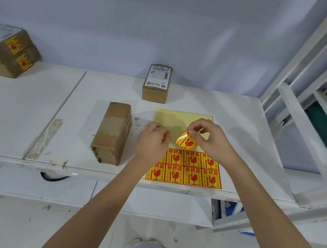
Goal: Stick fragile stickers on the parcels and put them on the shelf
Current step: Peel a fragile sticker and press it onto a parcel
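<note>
Sticker (186,141), yellow with red glass mark, curls pinched in right hand (208,139); left hand (152,141) presses sheet (181,124).

parcel (113,132): brown cardboard, matt, glossy tape bands showing
sticker sheet (181,122): glossy yellow backing paper, looking smooth
table (232,123): white painted top, scuffing and chipping

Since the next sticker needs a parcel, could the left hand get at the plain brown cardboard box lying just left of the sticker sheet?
Probably yes. The left hand rests on the yellow sticker sheet beside the plain brown cardboard box, with only bare white table between them.
</note>
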A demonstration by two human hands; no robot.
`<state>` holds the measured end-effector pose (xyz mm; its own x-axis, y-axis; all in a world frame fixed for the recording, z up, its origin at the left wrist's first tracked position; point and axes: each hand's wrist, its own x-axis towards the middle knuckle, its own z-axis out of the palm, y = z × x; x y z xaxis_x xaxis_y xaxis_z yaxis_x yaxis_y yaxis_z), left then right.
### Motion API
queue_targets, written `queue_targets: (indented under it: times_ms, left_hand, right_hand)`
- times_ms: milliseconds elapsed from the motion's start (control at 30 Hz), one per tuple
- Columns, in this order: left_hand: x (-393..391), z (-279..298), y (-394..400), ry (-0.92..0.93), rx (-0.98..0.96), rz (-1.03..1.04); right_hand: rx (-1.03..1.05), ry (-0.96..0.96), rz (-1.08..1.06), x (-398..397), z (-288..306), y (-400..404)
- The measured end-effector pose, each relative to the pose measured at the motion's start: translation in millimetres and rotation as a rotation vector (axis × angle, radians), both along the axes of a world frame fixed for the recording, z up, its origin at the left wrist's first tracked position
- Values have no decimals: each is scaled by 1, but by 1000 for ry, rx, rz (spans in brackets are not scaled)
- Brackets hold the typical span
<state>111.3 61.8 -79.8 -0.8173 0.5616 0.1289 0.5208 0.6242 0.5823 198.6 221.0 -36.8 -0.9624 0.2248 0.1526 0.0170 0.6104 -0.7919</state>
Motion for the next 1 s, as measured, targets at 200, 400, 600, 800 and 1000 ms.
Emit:
queue_targets:
  times_ms: [200, 400, 600, 800, 1000]
  left_hand:
    - [12, 35, -6, -293, 316, -84]
    - [15, 53, -15, -302, 379, -51]
    - [20, 69, -21, -203, 432, 17]
    - [18, 77, -32, -242, 553, 119]
    - [19, 83, -52, -258, 626, 229]
  right_hand:
    - [-5, 17, 48, -2, 13, -11]
    - [-46, 39, 51, 0, 28, -26]
    - [-173, 49, -107, 5, 27, -40]
    - [-550, 15, -287, 3, 32, -54]
    - [-646, 21, -191, -9, 40, -85]
